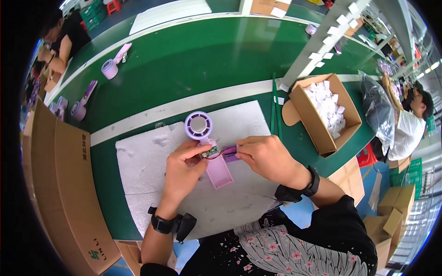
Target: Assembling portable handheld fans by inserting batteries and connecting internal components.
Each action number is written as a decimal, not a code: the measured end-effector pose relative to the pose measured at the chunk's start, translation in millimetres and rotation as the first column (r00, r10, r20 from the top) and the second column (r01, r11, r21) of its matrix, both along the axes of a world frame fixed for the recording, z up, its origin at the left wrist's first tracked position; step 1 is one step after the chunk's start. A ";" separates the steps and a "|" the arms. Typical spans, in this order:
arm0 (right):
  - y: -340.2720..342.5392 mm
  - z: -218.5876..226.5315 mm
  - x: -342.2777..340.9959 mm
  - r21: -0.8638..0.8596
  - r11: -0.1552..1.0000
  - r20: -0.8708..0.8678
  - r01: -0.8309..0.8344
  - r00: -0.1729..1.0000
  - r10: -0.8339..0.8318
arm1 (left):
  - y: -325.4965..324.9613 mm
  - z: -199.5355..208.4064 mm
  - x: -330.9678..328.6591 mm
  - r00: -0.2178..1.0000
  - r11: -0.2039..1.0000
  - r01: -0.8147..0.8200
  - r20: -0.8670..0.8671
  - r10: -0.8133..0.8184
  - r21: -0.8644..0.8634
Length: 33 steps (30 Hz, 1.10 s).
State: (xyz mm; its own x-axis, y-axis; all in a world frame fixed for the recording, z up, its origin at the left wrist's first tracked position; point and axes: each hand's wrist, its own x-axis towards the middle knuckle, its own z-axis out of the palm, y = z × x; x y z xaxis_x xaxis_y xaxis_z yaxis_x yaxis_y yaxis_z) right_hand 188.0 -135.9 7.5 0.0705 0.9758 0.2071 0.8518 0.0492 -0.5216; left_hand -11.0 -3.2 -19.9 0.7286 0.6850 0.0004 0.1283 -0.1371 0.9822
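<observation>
A handheld fan with a lilac round head point(199, 125) and an opened pink handle shell point(218, 175) lies on the white foam sheet point(147, 163). My left hand point(183, 168) pinches a small green circuit board point(210, 153) above the handle's upper end. Red and dark wires point(226, 151) run from the board toward my right hand point(266, 154). Its thumb and index finger are closed at the wires' far end, over a purple part point(231, 154). My fingers cover most of that part, and what exactly they grip is hidden.
Right of the foam stands an open cardboard box point(328, 115) of small white pieces, beside thin green sticks point(276, 112). A tall carton point(69, 184) borders the left. More fans point(109, 69) lie on the green conveyor belt point(184, 60). Other people sit at far left and right.
</observation>
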 end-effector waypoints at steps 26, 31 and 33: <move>4.1 10.1 19.3 0.012 0.990 0.141 -0.144 0.980 0.141 | 6.6 0.1 -0.8 0.999 1.000 0.009 -0.033 -0.008 0.001; -54.0 46.5 120.2 -0.078 0.864 0.080 0.497 0.867 -0.492 | -0.5 2.4 1.7 0.999 1.000 0.003 -0.035 -0.004 -0.013; -56.6 72.1 133.9 -0.119 0.708 0.177 0.696 0.717 -0.674 | -2.6 5.7 5.1 0.999 1.000 -0.010 -0.048 0.010 -0.014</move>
